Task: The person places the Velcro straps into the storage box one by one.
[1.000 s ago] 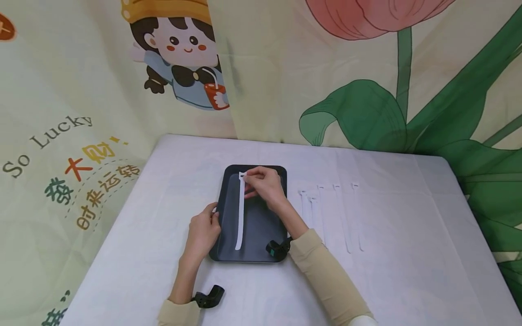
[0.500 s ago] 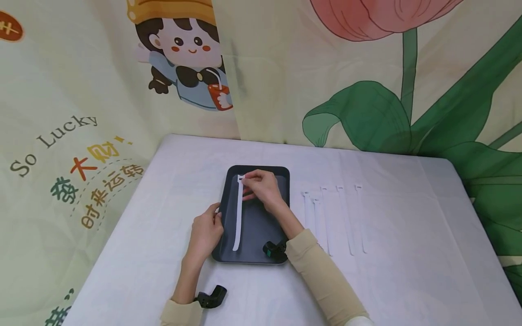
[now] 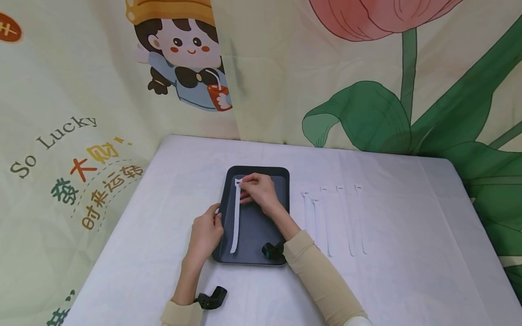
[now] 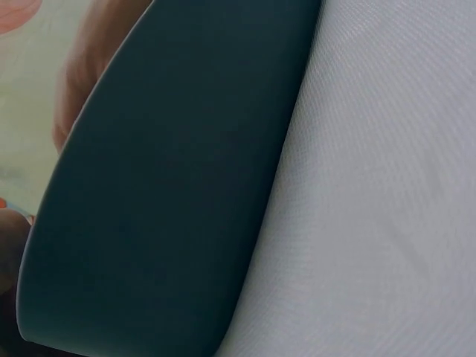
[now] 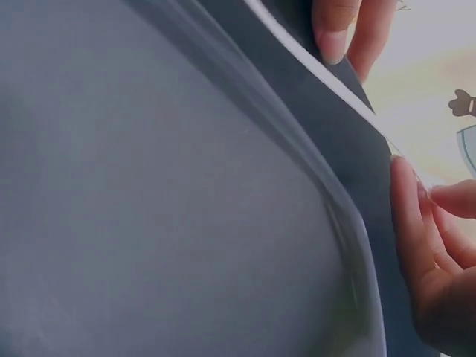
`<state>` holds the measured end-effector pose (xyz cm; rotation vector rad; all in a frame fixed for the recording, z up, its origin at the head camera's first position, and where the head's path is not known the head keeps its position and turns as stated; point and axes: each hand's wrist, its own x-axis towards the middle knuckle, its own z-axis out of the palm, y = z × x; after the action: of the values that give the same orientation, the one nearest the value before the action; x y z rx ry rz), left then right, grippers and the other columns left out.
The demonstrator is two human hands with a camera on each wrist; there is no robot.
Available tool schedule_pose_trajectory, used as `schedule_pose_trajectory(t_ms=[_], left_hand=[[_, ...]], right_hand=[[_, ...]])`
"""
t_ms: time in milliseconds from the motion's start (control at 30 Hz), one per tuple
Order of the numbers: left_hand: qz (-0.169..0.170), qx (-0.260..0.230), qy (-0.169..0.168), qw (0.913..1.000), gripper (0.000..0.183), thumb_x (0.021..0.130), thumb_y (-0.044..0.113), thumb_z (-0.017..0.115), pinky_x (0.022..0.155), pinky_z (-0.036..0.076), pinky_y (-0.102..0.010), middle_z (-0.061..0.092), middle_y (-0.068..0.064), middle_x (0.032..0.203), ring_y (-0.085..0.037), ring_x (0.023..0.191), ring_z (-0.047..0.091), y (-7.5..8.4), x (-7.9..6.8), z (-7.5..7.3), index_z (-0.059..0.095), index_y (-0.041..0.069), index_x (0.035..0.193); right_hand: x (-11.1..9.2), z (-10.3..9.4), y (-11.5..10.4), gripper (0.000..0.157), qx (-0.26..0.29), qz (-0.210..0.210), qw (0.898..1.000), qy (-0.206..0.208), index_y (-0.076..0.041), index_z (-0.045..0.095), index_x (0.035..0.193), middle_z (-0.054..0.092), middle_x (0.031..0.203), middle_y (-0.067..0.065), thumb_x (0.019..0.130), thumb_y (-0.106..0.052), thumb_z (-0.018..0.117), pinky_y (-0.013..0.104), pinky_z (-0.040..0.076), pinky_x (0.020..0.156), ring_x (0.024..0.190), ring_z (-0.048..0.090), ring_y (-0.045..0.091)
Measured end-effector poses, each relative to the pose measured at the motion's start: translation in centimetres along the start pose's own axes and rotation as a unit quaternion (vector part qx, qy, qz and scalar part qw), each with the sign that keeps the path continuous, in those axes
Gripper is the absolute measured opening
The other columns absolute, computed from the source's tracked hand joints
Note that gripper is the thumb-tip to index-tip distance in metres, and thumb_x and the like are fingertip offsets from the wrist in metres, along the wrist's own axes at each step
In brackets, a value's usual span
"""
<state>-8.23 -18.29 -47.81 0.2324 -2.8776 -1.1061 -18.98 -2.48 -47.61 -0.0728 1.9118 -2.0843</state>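
My right hand [image 3: 261,192] pinches the slotted head of a white cable tie [image 3: 235,219], a flat strap-like strip, over the left part of a dark grey tray [image 3: 261,251]. The strip hangs lengthwise along the tray, its tail pointing toward me. On the tray's left edge, my left hand [image 3: 205,231] grips the rim between thumb and fingers. The right wrist view has the tie [image 5: 320,71] running across the tray up to the right hand's fingertips [image 5: 401,167]. Most of the left wrist view is filled by the tray's outer wall [image 4: 163,178].
Several more white cable ties [image 3: 344,217] lie side by side on the white tablecloth [image 3: 416,253], right of the tray; my right sleeve [image 3: 322,276] passes close to them. A printed cloth [image 3: 269,90] hangs behind the table.
My right hand has moved slightly toward me and to the left with the cable tie. My left hand keeps its grip on the tray. The head view has shifted a little.
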Motion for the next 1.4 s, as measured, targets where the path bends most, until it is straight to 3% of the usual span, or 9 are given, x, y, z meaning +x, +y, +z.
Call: schedule_pose_trajectory(t_ms=[133,500,733,1000,1400], left_hand=[[-0.002,-0.003,-0.002,1.0000,0.038,0.103,0.004,0.050,0.069,0.055,-0.045,0.073,-0.029,0.106,-0.033,0.083,0.070,0.1,0.0,0.0,0.057,-0.007,0.138],[0.004,-0.001,0.002,1.0000,0.038,0.102,0.003,0.050,0.070,0.055,-0.046,0.073,-0.029,0.105,-0.034,0.085,0.071,0.1,0.2,0.1,0.057,-0.008,0.138],[-0.010,0.003,-0.007,0.9999,0.039,0.103,0.005,0.049,0.071,0.056,-0.046,0.073,-0.029,0.109,-0.034,0.086,0.072,0.2,0.1,0.1,0.056,-0.007,0.140],[-0.001,0.005,-0.003,1.0000,0.038,0.103,0.003,0.049,0.068,0.055,-0.045,0.073,-0.029,0.107,-0.033,0.083,0.071,0.2,0.2,0.1,0.057,-0.007,0.139],[0.003,0.006,0.002,1.0000,0.037,0.102,0.004,0.049,0.072,0.056,-0.050,0.073,-0.029,0.107,-0.036,0.087,0.072,0.2,-0.1,0.1,0.059,-0.006,0.137]], right_hand=[[0.2,0.2,0.6,0.019,-0.009,0.004,1.000,-0.006,0.006,0.070,0.112,0.075,0.097,0.022,0.095,-0.003,0.069,0.042,0.062,0.064,0.067,0.072,0.021],[0.5,0.0,1.8,0.019,-0.011,0.018,1.000,-0.015,0.006,0.069,0.113,0.075,0.097,0.023,0.096,-0.003,0.068,0.042,0.062,0.065,0.071,0.074,0.026],[0.2,0.5,2.0,0.019,-0.023,0.011,0.999,-0.045,0.007,0.068,0.113,0.074,0.100,0.026,0.097,-0.002,0.066,0.043,0.062,0.068,0.083,0.075,0.038],[0.2,0.8,2.3,0.020,-0.027,0.004,0.998,-0.060,0.010,0.067,0.114,0.072,0.104,0.032,0.097,-0.001,0.066,0.047,0.062,0.074,0.094,0.072,0.049],[0.4,1.1,2.6,0.014,-0.079,-0.020,0.994,-0.066,0.007,0.070,0.108,0.075,0.096,0.025,0.095,0.002,0.067,0.037,0.062,0.067,0.082,0.076,0.037]])
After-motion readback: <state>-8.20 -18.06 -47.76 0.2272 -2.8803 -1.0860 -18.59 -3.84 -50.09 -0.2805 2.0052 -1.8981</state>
